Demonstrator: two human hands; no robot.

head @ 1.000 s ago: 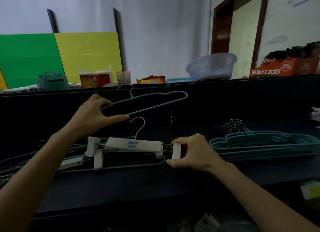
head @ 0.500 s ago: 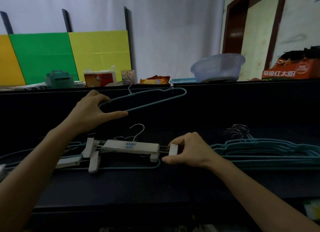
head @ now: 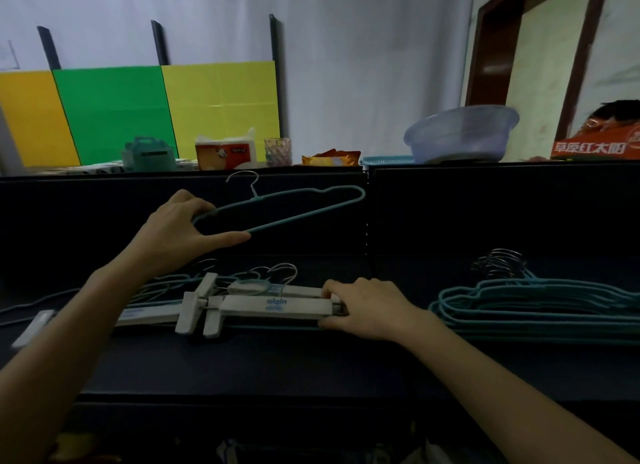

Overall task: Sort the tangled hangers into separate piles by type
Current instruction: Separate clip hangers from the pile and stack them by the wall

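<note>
Aloft over the dark table (head: 277,366), one teal hanger (head: 257,198) tilts in the left hand (head: 176,231), pinched at its end, forearm raised. Lower, the right hand (head: 370,308) grips the white clip hanger (head: 273,306) by its end, near the teal pile (head: 540,308).

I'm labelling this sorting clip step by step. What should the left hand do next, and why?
Probably carry the teal hanger to the right and lay it on the teal pile. The left hand holds it lifted above the tangle, a pile of the same type lies to the right, and the right hand grips the clip hanger by its end, low on the table.
</note>
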